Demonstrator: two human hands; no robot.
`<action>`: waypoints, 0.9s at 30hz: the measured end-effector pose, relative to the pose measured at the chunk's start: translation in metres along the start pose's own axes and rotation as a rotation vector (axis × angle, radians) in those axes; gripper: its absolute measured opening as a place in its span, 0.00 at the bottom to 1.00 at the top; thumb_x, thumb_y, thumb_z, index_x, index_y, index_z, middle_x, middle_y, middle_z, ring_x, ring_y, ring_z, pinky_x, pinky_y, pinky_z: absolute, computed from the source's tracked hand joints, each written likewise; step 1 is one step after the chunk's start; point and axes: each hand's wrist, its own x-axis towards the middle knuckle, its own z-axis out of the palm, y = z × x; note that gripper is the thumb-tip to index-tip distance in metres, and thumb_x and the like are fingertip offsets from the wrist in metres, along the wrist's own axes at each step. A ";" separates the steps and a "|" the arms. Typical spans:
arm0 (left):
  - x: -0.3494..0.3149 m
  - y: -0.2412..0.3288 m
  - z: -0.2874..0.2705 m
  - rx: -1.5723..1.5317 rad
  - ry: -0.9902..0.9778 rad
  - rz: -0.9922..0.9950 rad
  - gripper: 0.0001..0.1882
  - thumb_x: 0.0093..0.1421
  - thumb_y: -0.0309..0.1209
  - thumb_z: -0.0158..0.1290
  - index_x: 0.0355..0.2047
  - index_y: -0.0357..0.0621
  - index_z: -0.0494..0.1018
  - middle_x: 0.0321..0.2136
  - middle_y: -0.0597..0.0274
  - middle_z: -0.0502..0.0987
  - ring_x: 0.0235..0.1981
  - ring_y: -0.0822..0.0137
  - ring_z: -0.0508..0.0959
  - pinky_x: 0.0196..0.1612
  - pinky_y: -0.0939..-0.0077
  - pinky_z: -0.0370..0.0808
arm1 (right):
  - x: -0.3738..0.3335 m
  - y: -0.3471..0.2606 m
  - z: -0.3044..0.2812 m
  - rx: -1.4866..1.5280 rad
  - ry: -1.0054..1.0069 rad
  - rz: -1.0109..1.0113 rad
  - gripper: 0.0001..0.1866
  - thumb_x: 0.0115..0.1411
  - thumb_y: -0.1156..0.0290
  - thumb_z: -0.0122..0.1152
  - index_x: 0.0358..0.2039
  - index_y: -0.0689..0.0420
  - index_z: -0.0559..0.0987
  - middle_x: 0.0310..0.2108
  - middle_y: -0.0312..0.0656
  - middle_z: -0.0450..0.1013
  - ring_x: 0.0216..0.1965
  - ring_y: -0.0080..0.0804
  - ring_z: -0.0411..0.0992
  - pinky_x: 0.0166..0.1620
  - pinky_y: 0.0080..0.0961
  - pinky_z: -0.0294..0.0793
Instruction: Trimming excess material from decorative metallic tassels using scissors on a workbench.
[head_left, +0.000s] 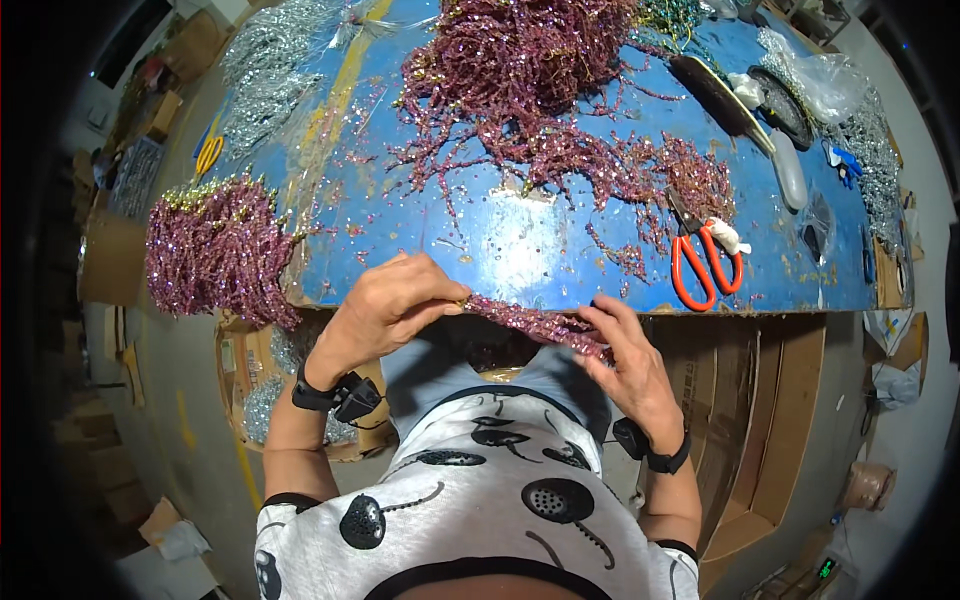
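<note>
While the left hand (395,302) pinches one end of a glittery pink bundle (522,318) between thumb and fingers, the right hand (630,365), partly open with fingers curled, holds its other end. The bundle slants by the near edge of the blue table (580,280); red-handled scissors (693,228) lie to its right, a larger pink pile (520,70) beyond.

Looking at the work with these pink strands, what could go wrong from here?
The red-handled scissors lie at the front edge of the blue table, near the right hand; a nudge might knock them off.
The pink bundle at the left hangs over the edge and could slide down.
The held pink strands may shed, since glittery flecks lie scattered over the table.
</note>
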 end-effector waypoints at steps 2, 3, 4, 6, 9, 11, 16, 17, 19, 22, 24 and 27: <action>0.000 0.002 -0.002 0.027 0.073 0.018 0.09 0.52 0.24 0.61 0.35 0.40 0.77 0.30 0.60 0.78 0.31 0.60 0.77 0.38 0.69 0.72 | -0.003 0.004 -0.007 0.186 -0.099 -0.019 0.26 0.55 0.77 0.60 0.56 0.57 0.69 0.59 0.49 0.61 0.51 0.42 0.71 0.52 0.33 0.72; 0.000 0.002 -0.001 0.023 0.069 0.015 0.09 0.52 0.24 0.61 0.35 0.40 0.77 0.30 0.60 0.78 0.31 0.60 0.77 0.38 0.69 0.72 | -0.003 0.006 -0.009 0.173 -0.064 -0.075 0.28 0.54 0.78 0.60 0.57 0.55 0.69 0.59 0.50 0.60 0.52 0.43 0.71 0.52 0.33 0.72; 0.002 0.001 -0.001 0.040 0.040 0.031 0.09 0.52 0.24 0.61 0.35 0.40 0.77 0.29 0.60 0.78 0.31 0.60 0.77 0.38 0.69 0.72 | -0.005 0.003 -0.006 0.315 -0.033 0.041 0.27 0.55 0.80 0.57 0.57 0.56 0.69 0.59 0.50 0.60 0.53 0.44 0.70 0.55 0.33 0.69; 0.004 0.004 -0.003 0.097 0.017 0.048 0.09 0.52 0.24 0.61 0.35 0.41 0.78 0.28 0.60 0.78 0.30 0.60 0.77 0.36 0.68 0.72 | -0.002 0.014 -0.001 0.335 -0.072 -0.005 0.26 0.55 0.81 0.56 0.57 0.56 0.69 0.59 0.51 0.60 0.53 0.45 0.69 0.55 0.33 0.69; 0.005 0.006 -0.002 0.037 0.024 0.052 0.09 0.52 0.25 0.61 0.35 0.41 0.78 0.27 0.60 0.78 0.29 0.60 0.77 0.35 0.69 0.71 | -0.001 0.011 0.006 0.131 -0.003 -0.100 0.24 0.56 0.81 0.54 0.55 0.56 0.69 0.59 0.51 0.61 0.50 0.47 0.71 0.51 0.35 0.72; 0.006 0.010 -0.002 0.048 -0.015 0.068 0.09 0.52 0.25 0.61 0.35 0.41 0.78 0.27 0.60 0.77 0.29 0.61 0.76 0.35 0.69 0.71 | -0.001 0.013 0.017 0.077 0.077 0.012 0.23 0.57 0.81 0.53 0.54 0.56 0.70 0.58 0.51 0.63 0.45 0.47 0.74 0.46 0.36 0.76; 0.006 0.016 0.001 0.107 -0.025 0.107 0.09 0.51 0.25 0.62 0.35 0.42 0.78 0.25 0.61 0.76 0.28 0.61 0.76 0.34 0.69 0.71 | 0.005 0.002 0.024 0.014 0.140 0.106 0.39 0.46 0.63 0.74 0.57 0.59 0.66 0.58 0.50 0.62 0.39 0.47 0.75 0.40 0.38 0.77; 0.004 0.019 0.002 0.111 -0.021 0.095 0.09 0.51 0.25 0.62 0.35 0.42 0.78 0.25 0.62 0.76 0.28 0.61 0.76 0.34 0.69 0.71 | 0.004 -0.001 0.025 0.015 0.139 0.105 0.39 0.46 0.63 0.74 0.57 0.59 0.66 0.58 0.50 0.62 0.39 0.47 0.75 0.40 0.38 0.77; 0.003 0.020 0.004 0.108 -0.018 0.086 0.09 0.51 0.25 0.62 0.34 0.42 0.78 0.25 0.62 0.76 0.28 0.61 0.76 0.34 0.69 0.71 | 0.001 -0.005 0.025 -0.214 0.200 0.031 0.40 0.45 0.63 0.75 0.57 0.58 0.66 0.58 0.50 0.60 0.39 0.43 0.76 0.40 0.34 0.78; 0.001 0.020 0.002 0.096 -0.005 0.085 0.10 0.51 0.25 0.62 0.35 0.42 0.78 0.26 0.62 0.77 0.28 0.61 0.76 0.34 0.69 0.71 | -0.007 0.013 0.026 0.055 0.185 0.101 0.38 0.46 0.68 0.75 0.56 0.57 0.67 0.59 0.49 0.59 0.41 0.37 0.76 0.39 0.29 0.78; -0.001 0.019 -0.004 0.057 0.016 0.064 0.09 0.51 0.25 0.62 0.35 0.42 0.78 0.26 0.61 0.77 0.28 0.61 0.76 0.34 0.69 0.71 | -0.013 0.026 0.027 0.156 0.238 -0.106 0.28 0.46 0.78 0.71 0.49 0.57 0.72 0.54 0.46 0.62 0.37 0.33 0.75 0.35 0.25 0.77; -0.003 0.020 -0.003 0.029 -0.025 0.081 0.09 0.52 0.25 0.62 0.35 0.42 0.78 0.26 0.61 0.77 0.28 0.61 0.76 0.34 0.69 0.71 | -0.030 0.038 0.035 0.013 0.496 -0.189 0.20 0.46 0.84 0.67 0.40 0.59 0.75 0.49 0.45 0.66 0.31 0.31 0.73 0.30 0.24 0.74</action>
